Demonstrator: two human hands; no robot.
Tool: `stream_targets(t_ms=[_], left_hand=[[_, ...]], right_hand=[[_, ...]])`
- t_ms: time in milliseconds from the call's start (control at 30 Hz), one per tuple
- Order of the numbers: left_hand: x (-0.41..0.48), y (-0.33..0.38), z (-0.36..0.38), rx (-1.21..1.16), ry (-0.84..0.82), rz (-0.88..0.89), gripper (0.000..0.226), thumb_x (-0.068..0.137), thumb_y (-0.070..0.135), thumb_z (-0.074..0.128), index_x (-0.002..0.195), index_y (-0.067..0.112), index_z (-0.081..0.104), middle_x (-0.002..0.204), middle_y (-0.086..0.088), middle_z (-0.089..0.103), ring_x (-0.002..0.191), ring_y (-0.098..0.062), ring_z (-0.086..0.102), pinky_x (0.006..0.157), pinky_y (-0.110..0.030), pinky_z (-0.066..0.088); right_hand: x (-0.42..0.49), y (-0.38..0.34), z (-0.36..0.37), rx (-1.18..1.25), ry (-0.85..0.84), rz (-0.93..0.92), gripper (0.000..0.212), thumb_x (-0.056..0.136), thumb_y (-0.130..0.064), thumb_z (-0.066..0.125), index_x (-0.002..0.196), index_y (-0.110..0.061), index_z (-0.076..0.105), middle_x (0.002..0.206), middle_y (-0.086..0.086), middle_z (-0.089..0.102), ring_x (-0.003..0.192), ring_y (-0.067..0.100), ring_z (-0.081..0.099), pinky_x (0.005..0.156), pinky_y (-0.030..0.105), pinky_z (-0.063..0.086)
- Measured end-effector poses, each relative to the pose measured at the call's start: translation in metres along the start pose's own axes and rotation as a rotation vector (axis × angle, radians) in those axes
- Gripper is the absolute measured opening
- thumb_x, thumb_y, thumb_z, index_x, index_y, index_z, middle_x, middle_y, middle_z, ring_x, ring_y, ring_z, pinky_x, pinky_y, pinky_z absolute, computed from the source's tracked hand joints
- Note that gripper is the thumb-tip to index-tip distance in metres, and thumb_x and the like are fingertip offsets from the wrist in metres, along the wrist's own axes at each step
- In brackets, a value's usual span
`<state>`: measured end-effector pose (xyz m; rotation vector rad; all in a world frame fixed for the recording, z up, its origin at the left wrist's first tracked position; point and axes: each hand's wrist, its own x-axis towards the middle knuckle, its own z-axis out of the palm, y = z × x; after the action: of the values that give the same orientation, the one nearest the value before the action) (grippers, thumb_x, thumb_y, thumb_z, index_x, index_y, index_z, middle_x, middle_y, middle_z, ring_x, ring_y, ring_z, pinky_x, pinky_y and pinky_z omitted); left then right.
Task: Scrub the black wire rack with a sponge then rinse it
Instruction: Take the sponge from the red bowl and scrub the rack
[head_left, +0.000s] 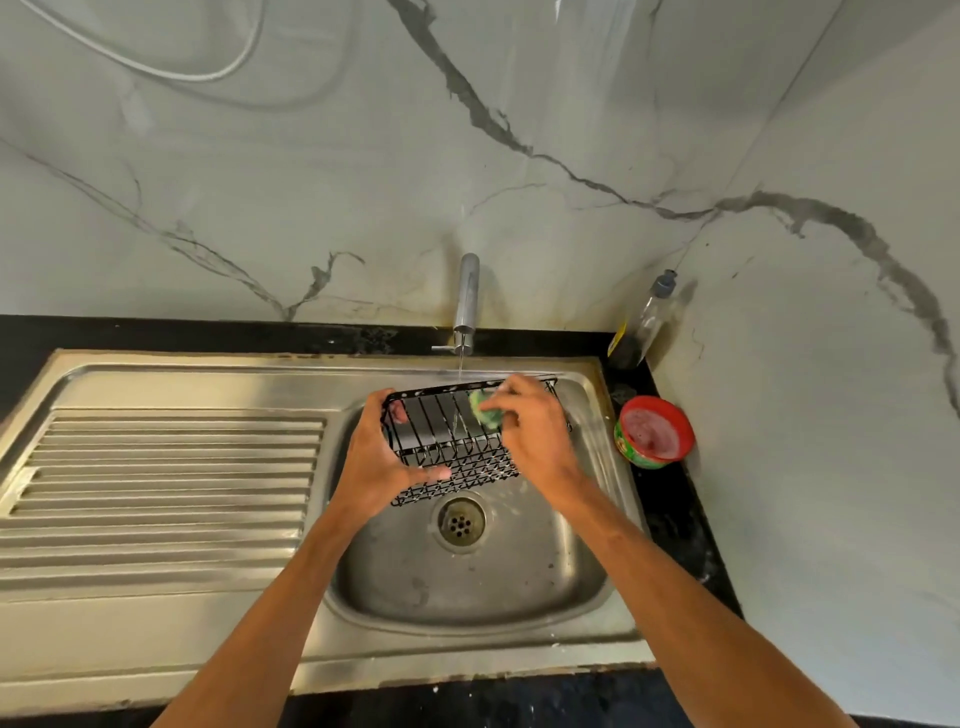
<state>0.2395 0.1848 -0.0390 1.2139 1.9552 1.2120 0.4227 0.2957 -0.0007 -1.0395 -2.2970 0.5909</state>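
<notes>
The black wire rack (457, 452) is held tilted above the steel sink basin (467, 582). My left hand (382, 457) grips its left end, thumb along the front edge. My right hand (535, 431) holds a green sponge (485, 410) against the rack's inner bars near the top right. A thin stream of water falls from the tap (466, 301) onto the rack's back rim. The rack's right end is hidden behind my right hand.
A ribbed steel draining board (156, 483) lies left of the basin. The drain (461, 521) sits just below the rack. A red and green soap tub (653, 432) and a clear detergent bottle (644, 322) stand on the black counter at right, by the marble wall.
</notes>
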Motion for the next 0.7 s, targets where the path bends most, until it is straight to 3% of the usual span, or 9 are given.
stream_targets(t_ms=[67,167,233,367,533,633,700], left_hand=[[0.0,-0.002,-0.001,0.008,0.012,-0.013,0.118,0.042,0.035,0.103,0.14,0.021,0.038,0.121,0.005,0.056,0.113,-0.013,0.055,0.088,-0.008,0.035],[0.0,-0.001,-0.007,0.032,0.036,-0.003,0.118,0.041,0.038,0.103,0.139,0.02,0.039,0.121,0.004,0.056,0.112,-0.014,0.056,0.091,-0.017,0.04],[-0.001,0.0,-0.01,0.049,0.048,0.003,0.116,0.042,0.038,0.102,0.138,0.019,0.04,0.12,0.004,0.055,0.111,-0.013,0.054,0.089,-0.016,0.038],[-0.004,0.001,-0.011,0.057,0.045,-0.005,0.116,0.042,0.037,0.102,0.139,0.018,0.04,0.121,0.005,0.055,0.113,-0.014,0.053,0.096,-0.025,0.039],[-0.005,0.0,-0.014,0.046,0.04,-0.012,0.119,0.041,0.036,0.102,0.141,0.018,0.039,0.126,0.003,0.054,0.116,-0.016,0.053,0.101,-0.032,0.043],[-0.008,-0.004,-0.016,0.059,0.022,-0.02,0.124,0.041,0.041,0.102,0.144,0.019,0.037,0.134,-0.002,0.054,0.123,-0.021,0.053,0.108,-0.042,0.044],[-0.01,-0.003,-0.014,0.049,0.013,-0.009,0.124,0.042,0.042,0.101,0.144,0.018,0.037,0.135,-0.002,0.054,0.124,-0.02,0.053,0.109,-0.041,0.043]], right_hand=[[0.002,0.015,-0.005,-0.027,0.102,0.113,0.031,0.08,0.009,0.068,0.099,-0.013,0.077,0.095,0.0,0.066,0.086,0.011,0.059,0.08,0.03,0.057],[-0.015,-0.002,0.002,0.011,-0.006,-0.024,0.028,0.079,0.01,0.069,0.095,-0.012,0.077,0.093,0.0,0.066,0.085,0.013,0.06,0.078,0.024,0.055],[-0.021,-0.002,0.001,0.008,-0.031,-0.068,0.027,0.079,0.009,0.068,0.095,-0.011,0.078,0.093,0.001,0.066,0.086,0.013,0.059,0.076,0.017,0.051],[0.004,0.029,-0.01,0.002,0.177,0.21,0.03,0.081,0.012,0.067,0.099,-0.01,0.076,0.091,0.001,0.064,0.077,0.011,0.057,0.06,0.011,0.046],[-0.015,0.004,0.006,-0.044,0.046,0.022,0.029,0.081,0.007,0.068,0.1,-0.013,0.077,0.094,-0.001,0.065,0.085,0.011,0.058,0.075,0.019,0.052],[0.005,0.029,-0.006,-0.029,0.211,0.21,0.028,0.081,0.007,0.069,0.101,-0.011,0.076,0.095,0.004,0.067,0.083,0.016,0.063,0.064,0.018,0.052],[0.015,0.037,-0.012,-0.013,0.303,0.331,0.026,0.083,0.008,0.066,0.101,-0.008,0.076,0.097,0.005,0.066,0.084,0.019,0.065,0.063,0.016,0.052]])
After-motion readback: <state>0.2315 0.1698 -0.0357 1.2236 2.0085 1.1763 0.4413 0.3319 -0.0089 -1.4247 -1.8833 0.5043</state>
